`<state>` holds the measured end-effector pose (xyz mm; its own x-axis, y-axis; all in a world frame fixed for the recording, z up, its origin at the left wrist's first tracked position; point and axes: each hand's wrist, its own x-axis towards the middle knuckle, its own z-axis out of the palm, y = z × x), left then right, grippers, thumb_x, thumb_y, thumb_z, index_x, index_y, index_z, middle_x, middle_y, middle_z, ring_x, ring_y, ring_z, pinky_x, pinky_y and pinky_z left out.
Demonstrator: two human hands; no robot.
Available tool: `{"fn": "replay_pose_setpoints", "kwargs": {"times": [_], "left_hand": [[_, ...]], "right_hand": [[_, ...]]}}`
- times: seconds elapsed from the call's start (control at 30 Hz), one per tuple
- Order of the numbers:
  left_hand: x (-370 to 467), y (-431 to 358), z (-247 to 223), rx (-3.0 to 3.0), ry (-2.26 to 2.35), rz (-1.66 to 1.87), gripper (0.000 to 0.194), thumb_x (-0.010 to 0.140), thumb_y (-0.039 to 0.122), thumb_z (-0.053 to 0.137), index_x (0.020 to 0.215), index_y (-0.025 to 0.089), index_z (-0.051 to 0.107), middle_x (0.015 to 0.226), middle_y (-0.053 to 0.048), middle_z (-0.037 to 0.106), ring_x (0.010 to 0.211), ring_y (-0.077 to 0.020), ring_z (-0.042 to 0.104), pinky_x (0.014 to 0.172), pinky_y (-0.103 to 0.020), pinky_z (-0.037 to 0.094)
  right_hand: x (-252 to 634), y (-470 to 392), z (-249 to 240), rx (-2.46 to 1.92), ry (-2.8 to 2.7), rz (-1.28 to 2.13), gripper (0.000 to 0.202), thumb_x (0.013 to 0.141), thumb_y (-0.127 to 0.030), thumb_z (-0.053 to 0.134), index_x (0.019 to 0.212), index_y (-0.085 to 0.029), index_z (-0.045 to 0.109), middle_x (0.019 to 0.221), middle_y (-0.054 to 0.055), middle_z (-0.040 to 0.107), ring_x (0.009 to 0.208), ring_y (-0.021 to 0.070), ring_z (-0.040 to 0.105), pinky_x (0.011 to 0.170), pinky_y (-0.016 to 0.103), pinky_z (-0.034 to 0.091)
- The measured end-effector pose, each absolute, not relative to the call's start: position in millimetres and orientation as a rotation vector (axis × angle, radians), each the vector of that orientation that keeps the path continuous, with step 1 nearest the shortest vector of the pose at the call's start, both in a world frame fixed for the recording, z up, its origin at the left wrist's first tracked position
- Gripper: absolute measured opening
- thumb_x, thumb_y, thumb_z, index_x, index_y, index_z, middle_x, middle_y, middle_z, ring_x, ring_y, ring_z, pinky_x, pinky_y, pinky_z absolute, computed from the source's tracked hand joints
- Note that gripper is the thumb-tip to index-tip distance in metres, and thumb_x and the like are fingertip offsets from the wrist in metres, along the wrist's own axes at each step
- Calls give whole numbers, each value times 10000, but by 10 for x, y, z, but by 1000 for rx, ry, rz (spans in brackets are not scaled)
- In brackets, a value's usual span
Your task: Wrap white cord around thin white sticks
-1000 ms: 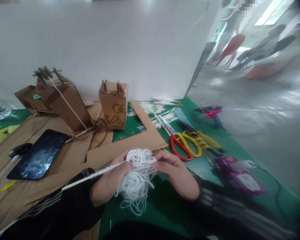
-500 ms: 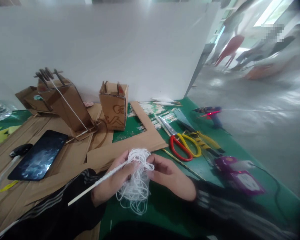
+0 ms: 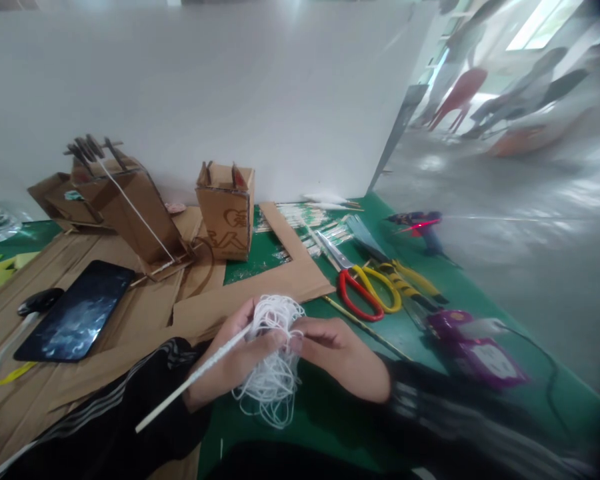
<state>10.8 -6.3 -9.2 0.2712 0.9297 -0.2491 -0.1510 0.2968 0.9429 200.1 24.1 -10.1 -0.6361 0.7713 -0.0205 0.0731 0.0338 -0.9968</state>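
My left hand [image 3: 227, 363] grips a thin wooden stick [image 3: 180, 393] partly wound with white string; the stick points down and to the left over my dark sleeve. A loose tangle of white string [image 3: 273, 373] hangs between both hands above the green mat [image 3: 330, 413]. My right hand [image 3: 340, 357] pinches the string at the top of the tangle, fingertips touching those of the left hand.
Cardboard sheets [image 3: 260, 287], a small cardboard box [image 3: 226, 212] and a cardboard model with sticks [image 3: 130, 200] lie ahead. A dark tablet [image 3: 77, 310] sits at the left. Red and yellow scissors [image 3: 365, 290], a glue gun [image 3: 420, 223] and a purple packet [image 3: 473, 350] are at the right.
The stick has swung from nearly level to pointing steeply down-left. Both hands have drawn closer together on the string tangle.
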Motion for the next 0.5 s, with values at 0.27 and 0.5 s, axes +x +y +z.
{"fn": "replay_pose_setpoints", "kwargs": {"times": [0.27, 0.5], "left_hand": [[95, -84, -87, 928, 1010, 960, 397, 827, 265, 627, 1210, 202, 542, 972, -48, 652, 790, -162, 595, 718, -265, 481], [101, -72, -113, 893, 1016, 985, 448, 779, 269, 671, 1204, 195, 549, 946, -50, 663, 754, -162, 596, 704, -269, 479]], "right_hand": [[2025, 238, -105, -917, -1682, 1632, 285, 855, -396, 605, 733, -153, 691, 736, 35, 603, 707, 164, 542, 682, 290, 445], [2038, 203, -112, -1004, -1719, 1398, 154, 871, -308, 561, 943, -183, 614, 863, 42, 603, 767, 170, 548, 716, 308, 471]]}}
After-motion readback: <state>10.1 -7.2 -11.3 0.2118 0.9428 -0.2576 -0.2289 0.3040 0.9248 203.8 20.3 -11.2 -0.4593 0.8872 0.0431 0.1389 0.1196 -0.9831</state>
